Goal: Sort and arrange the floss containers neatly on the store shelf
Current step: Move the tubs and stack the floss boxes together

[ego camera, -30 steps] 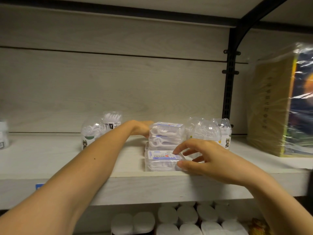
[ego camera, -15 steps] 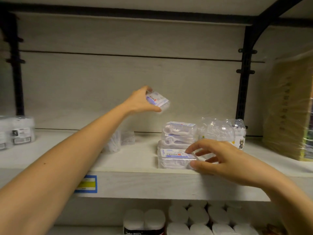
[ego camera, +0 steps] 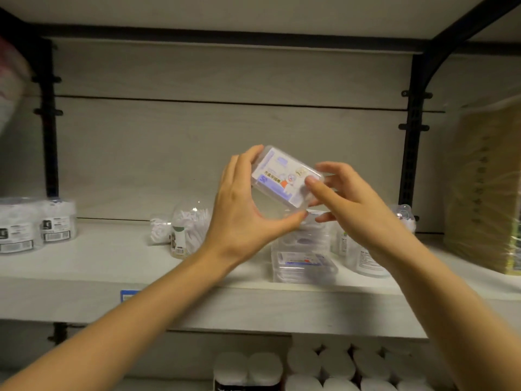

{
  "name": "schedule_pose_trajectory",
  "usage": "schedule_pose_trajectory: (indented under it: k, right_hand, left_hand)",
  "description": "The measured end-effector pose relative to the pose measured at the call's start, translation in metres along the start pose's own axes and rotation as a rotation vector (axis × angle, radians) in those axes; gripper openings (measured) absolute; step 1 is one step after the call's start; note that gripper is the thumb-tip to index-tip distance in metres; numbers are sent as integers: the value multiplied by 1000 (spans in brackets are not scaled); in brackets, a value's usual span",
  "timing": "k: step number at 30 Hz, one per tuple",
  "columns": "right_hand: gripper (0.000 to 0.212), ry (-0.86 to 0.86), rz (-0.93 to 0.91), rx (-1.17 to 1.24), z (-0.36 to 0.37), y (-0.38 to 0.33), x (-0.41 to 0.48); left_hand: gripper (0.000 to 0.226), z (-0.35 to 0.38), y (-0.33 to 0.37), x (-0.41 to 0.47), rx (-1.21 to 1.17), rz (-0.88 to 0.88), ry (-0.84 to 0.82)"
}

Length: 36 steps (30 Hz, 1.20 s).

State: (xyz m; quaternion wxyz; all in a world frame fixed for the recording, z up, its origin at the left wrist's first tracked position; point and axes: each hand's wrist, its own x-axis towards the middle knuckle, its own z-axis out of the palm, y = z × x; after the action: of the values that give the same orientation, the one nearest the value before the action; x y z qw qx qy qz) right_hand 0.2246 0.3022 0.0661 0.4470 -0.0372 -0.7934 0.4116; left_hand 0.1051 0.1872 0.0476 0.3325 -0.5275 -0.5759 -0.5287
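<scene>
A clear rectangular floss box (ego camera: 284, 179) with a blue-and-white label is held tilted in the air above the shelf. My left hand (ego camera: 245, 213) grips its left end and underside. My right hand (ego camera: 346, 198) pinches its right end with thumb and fingers. Below them a stack of similar clear floss boxes (ego camera: 303, 258) rests near the front of the white shelf (ego camera: 84, 272). Dome-shaped clear floss containers (ego camera: 187, 232) stand to the left, and another clear floss tub (ego camera: 366, 261) stands right of the stack, partly hidden by my right arm.
Two round labelled tubs (ego camera: 36, 224) sit at the shelf's far left. A plastic-wrapped yellow package (ego camera: 487, 190) stands at the right end. Black shelf uprights (ego camera: 411, 142) run up the back wall. White rolls (ego camera: 338, 368) fill the lower shelf.
My left hand lifted a floss box from behind the stack and brought it right and toward me. My right hand left the bottom box of the stack and rose to grip the lifted box's right end.
</scene>
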Motion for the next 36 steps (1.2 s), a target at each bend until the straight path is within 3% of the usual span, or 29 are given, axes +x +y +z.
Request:
schedule_pose_trajectory:
  k: [2, 4, 12, 14, 17, 21, 24, 31, 36]
  right_hand:
    - [19, -39, -20, 16, 2, 1, 0]
    - [18, -104, -12, 24, -3, 0, -2]
    - [30, -296, 8, -59, -21, -6, -12]
    - [39, -291, -28, -79, -22, -9, -16]
    - [70, -283, -108, -200, -27, -17, -19]
    - [70, -222, -120, -461, -32, -13, -21]
    - [77, -282, -25, -524, -33, 2, -30]
    - [62, -279, 12, -580, -29, 22, -47]
    - [54, -217, -9, -563, -28, 30, -57]
  left_hand:
    - [98, -5, 1, -10, -17, -30, -53]
    - [99, -15, -4, -15, -61, -51, -136]
    - [59, -43, -15, -22, -166, -1, -312]
    - [55, -43, -12, -23, -161, -3, -278]
    - [47, -42, -9, -15, -201, -105, -278]
    - [39, -37, -6, -4, -204, -331, -521]
    - [31, -29, -9, -16, -140, -348, -640]
    - [30, -24, -15, -31, -14, -266, -714]
    - [30, -25, -14, -35, 19, -177, -675]
